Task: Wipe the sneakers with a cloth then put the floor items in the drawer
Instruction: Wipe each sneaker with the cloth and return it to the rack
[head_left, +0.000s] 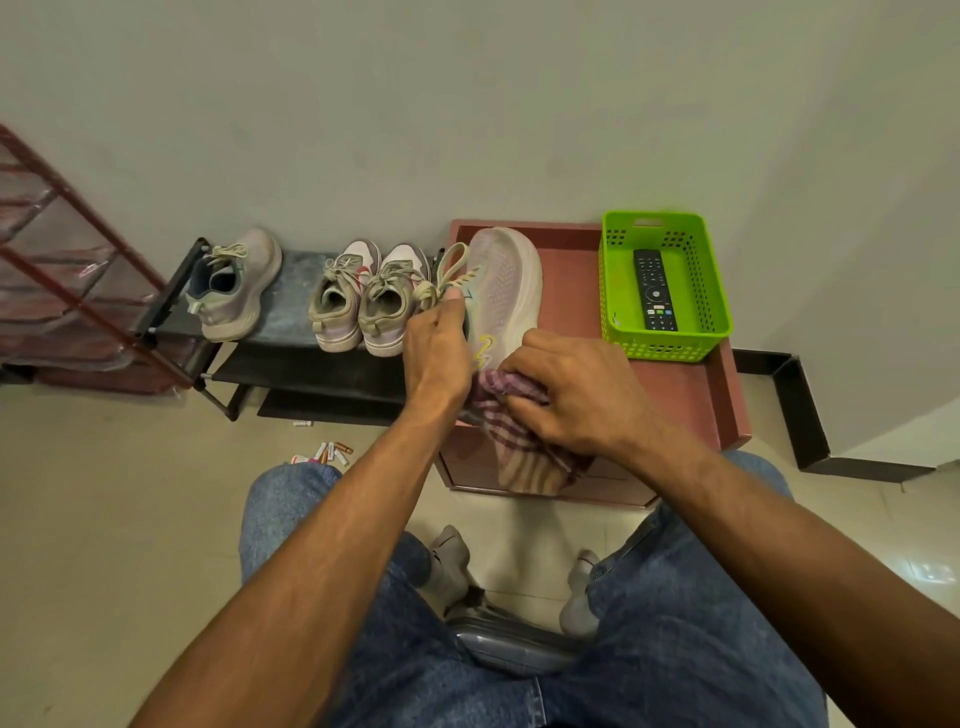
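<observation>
Two hands, left hand fingers gripping mesh sneaker (laces dangling), right hand fingers pinching crumpled checked cloth.

no readable text, remote button markings too small

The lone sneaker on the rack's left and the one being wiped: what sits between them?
In the head view, a pair of sneakers stands between the lone sneaker and the held sneaker.

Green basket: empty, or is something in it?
Not empty. The green basket on the pink cabinet top holds a black remote control lying flat on its bottom.
</observation>
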